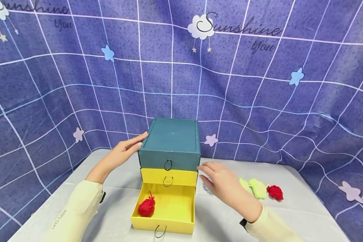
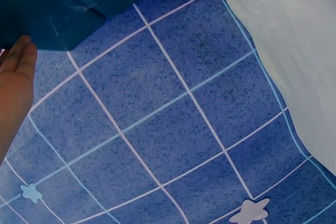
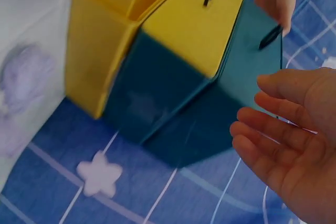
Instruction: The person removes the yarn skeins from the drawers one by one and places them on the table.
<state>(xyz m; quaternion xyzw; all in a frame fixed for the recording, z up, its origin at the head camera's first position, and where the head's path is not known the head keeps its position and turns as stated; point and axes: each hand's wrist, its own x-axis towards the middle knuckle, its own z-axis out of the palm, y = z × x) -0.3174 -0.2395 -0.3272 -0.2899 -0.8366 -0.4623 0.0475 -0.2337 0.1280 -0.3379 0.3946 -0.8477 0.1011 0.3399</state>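
A small chest of stacked drawers with a teal top (image 1: pixel 173 134) stands in the middle of the table. Its lowest yellow drawer (image 1: pixel 175 206) is pulled out, and a red yarn ball (image 1: pixel 146 207) lies at its left side. Above that, the yellow middle drawer front (image 1: pixel 154 175) looks pushed in. My left hand (image 1: pixel 124 152) rests straight fingers against the chest's upper left side. Beside the front right corner is my right hand (image 1: pixel 220 179), its fingers relaxed and bent, holding nothing. In the right wrist view its fingertips (image 3: pixel 239 129) overlap the teal side.
Right of the chest lie a pale purple yarn ball (image 3: pixel 26 77), partly behind my right hand in the head view, yellow-green yarn balls (image 1: pixel 258 188) and another red yarn ball (image 1: pixel 275 192). Black loop handles (image 1: pixel 160 232) stick out from the drawer fronts. A blue-purple curtain (image 1: pixel 245 84) hangs behind.
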